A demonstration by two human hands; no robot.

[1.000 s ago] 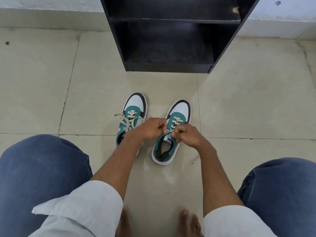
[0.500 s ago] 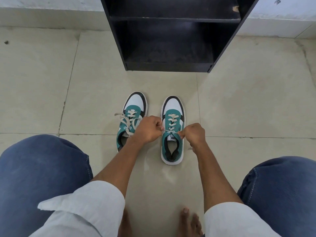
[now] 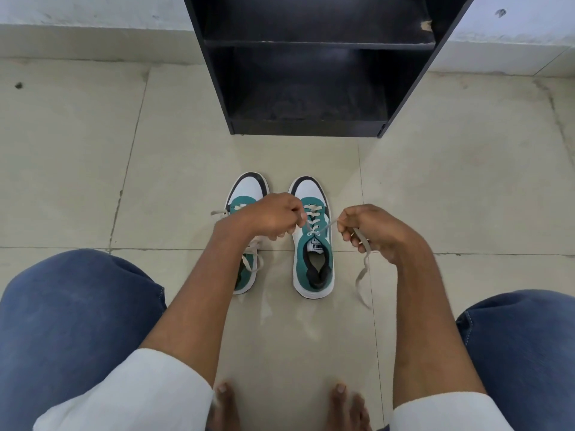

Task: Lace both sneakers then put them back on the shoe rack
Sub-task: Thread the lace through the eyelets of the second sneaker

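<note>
Two green, white and black sneakers stand side by side on the floor, toes pointing at the rack. The right sneaker [image 3: 313,259] is laced up its front with a cream lace [image 3: 362,272]. My left hand [image 3: 270,217] pinches one end of that lace just left of the shoe. My right hand [image 3: 368,230] grips the other end out to the right, and the loose tail hangs down from it to the floor. The left sneaker [image 3: 247,194] lies partly under my left wrist, its own lace ends loose around it.
A black shoe rack [image 3: 314,45] with open shelves stands on the tiled floor [image 3: 466,181] straight ahead, against a white wall. My knees in blue jeans fill the lower corners, and my bare feet [image 3: 342,402] rest at the bottom edge.
The right sneaker has turned to point straight at the rack. My hands have drawn apart, the right one moving out to the right, pulling the two lace ends sideways.
</note>
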